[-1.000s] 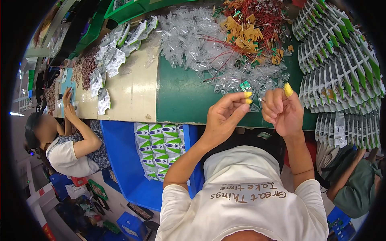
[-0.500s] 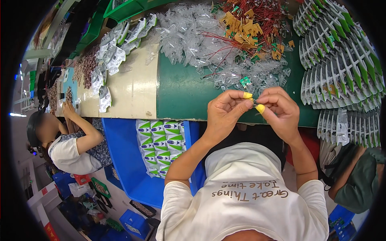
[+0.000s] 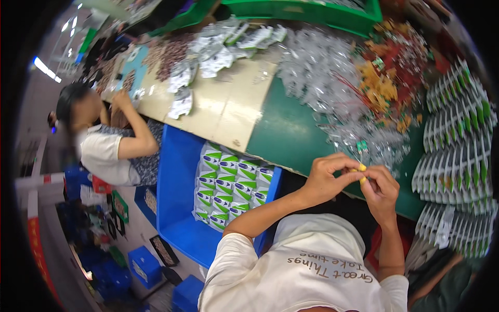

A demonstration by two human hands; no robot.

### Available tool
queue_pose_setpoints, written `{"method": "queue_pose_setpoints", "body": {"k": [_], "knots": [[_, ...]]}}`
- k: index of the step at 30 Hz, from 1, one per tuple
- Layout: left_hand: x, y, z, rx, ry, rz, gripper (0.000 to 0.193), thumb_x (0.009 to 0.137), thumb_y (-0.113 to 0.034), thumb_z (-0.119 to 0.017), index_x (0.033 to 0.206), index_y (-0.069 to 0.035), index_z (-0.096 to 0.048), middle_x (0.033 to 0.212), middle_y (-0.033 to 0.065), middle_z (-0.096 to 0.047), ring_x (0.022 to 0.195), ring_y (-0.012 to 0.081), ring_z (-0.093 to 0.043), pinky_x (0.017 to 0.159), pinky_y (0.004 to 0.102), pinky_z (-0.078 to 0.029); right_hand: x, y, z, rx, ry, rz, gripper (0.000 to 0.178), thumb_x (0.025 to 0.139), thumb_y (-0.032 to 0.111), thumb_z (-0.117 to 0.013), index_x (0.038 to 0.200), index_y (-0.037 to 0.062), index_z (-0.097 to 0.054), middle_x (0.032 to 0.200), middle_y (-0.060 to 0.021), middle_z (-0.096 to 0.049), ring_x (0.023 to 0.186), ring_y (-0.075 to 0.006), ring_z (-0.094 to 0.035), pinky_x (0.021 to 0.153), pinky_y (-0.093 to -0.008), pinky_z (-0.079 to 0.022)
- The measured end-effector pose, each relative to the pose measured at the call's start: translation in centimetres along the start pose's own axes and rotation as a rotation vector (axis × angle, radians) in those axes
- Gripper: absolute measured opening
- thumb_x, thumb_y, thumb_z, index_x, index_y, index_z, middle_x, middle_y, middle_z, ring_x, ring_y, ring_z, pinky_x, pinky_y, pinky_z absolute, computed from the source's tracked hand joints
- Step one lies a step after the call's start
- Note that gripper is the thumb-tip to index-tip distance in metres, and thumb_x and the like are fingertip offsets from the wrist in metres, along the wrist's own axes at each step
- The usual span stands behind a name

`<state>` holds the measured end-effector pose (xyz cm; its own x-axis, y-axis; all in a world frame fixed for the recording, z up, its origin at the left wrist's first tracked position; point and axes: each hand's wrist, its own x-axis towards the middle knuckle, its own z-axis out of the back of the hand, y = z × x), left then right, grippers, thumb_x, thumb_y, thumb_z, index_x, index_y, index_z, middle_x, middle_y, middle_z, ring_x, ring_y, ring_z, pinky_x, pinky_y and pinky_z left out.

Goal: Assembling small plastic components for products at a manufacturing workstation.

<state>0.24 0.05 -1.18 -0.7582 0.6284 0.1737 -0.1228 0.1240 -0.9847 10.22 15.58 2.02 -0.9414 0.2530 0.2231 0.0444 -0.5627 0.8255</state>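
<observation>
My left hand (image 3: 327, 179) and my right hand (image 3: 381, 193) meet fingertip to fingertip at the near edge of the green work mat (image 3: 291, 125). Yellow covers sit on a few of the fingertips. Both hands are closed in a pinch around something small, mostly hidden by the fingers and too blurred to name. Just beyond them, a small green circuit board (image 3: 362, 146) rests at the front of a heap of clear plastic parts (image 3: 325, 78). Orange pieces (image 3: 378, 83) and thin red wires (image 3: 410, 49) are piled on the far right of that heap.
Stacked white-and-green plastic shells (image 3: 452, 140) stand at the right. A blue bin (image 3: 174, 182) with rows of white-green packs (image 3: 226, 182) sits left of me. More shells (image 3: 215, 60) lie on the cream tabletop (image 3: 223, 104); a co-worker (image 3: 112, 145) sits farther left. A green tray (image 3: 306, 9) borders the back.
The whole view has swung, so the table and bin appear shifted to the right and tilted. My hands remain pinched together in front of the heap.
</observation>
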Motion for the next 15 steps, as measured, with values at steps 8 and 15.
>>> {"method": "queue_pose_setpoints", "body": {"k": [8,15], "knots": [[1.9,1.7,4.5,-1.008,0.301,0.806,0.039,0.091,-0.011,-0.073,0.126,-0.003,-0.058,0.094,0.0046,-0.068,0.08,0.0108,-0.066,0.071,0.0237,-0.054,3.2,-1.7,-2.0,0.297,0.128,-0.051,0.012,0.081,-0.008,-0.071,0.091,-0.0017,-0.071,0.086,-0.0076,-0.068,0.074,-0.0124,-0.062,0.066,-0.0231,-0.048],[11.8,1.8,14.4,0.779,-0.25,-0.429,0.039,0.082,-0.011,-0.074,0.119,-0.007,-0.062,0.107,0.0128,-0.067,0.102,0.0285,-0.063,0.088,0.0392,-0.051,2.4,-4.0,-0.4,0.476,-0.026,-0.307,0.007,0.095,0.001,-0.059,0.101,0.0045,-0.059,0.084,0.0063,-0.052,0.068,0.0006,-0.041,0.059,-0.0165,-0.03]]}}
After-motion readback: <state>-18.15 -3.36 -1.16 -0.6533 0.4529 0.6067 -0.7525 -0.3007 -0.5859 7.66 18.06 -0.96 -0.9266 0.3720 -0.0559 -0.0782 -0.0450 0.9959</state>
